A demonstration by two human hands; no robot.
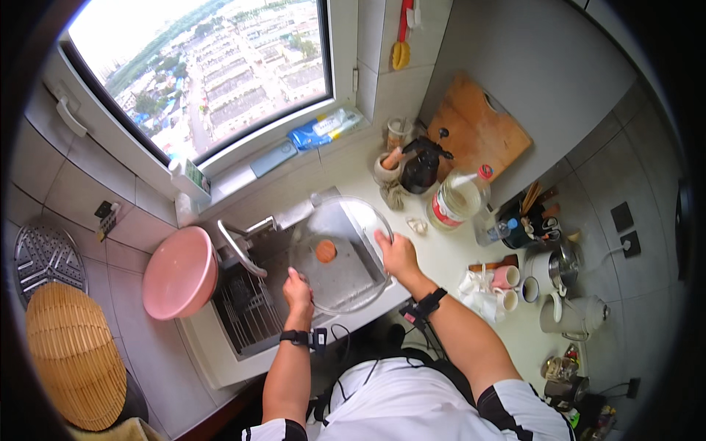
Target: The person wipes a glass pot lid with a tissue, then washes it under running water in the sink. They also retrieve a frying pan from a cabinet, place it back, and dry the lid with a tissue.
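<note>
A round glass pot lid (347, 275) with a brownish-orange knob (325, 251) is held over the stainless-steel sink (361, 248). My left hand (298, 292) grips its rim on the near left side. On the right side, my right hand (401, 254) has its fingers closed around the rim. Through the clear glass I see the sink basin, and I cannot tell whether the lid touches it. The faucet (240, 251) bends over the basin left of the lid. Below that spout, a wire rack (251, 311) sits in the sink's left part.
A pink basin (179, 275) leans at the left wall, near a woven bamboo tray (74, 353). Right of the sink stand a large plastic bottle (449, 204), a black spray bottle (420, 172) and a mortar (387, 168). A wooden cutting board (474, 129) leans behind. Cups (506, 277) and a kettle (568, 317) line the right counter.
</note>
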